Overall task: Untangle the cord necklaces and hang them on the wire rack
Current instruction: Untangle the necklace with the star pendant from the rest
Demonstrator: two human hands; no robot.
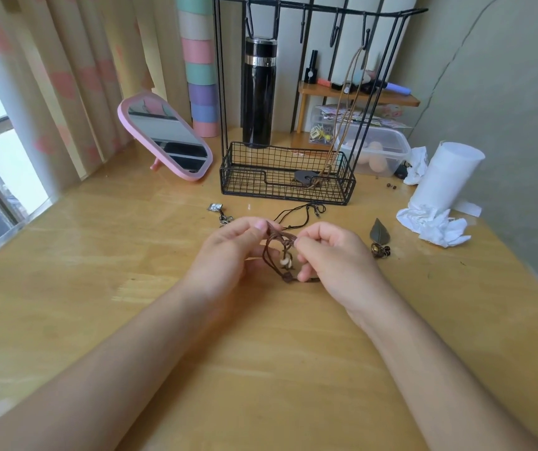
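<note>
Both the left hand [228, 247] and right hand [329, 252] pinch the brown cord necklace [277, 252] with curled fingertips above the table [98, 288]; pulling apart likely tightens the knot.

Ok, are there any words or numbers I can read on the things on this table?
No text here can be read.
The small black bottle has a round white label, too small to read.
The papers under the wooden shelf are printed but blurred.
The black flask shows no writing.
</note>
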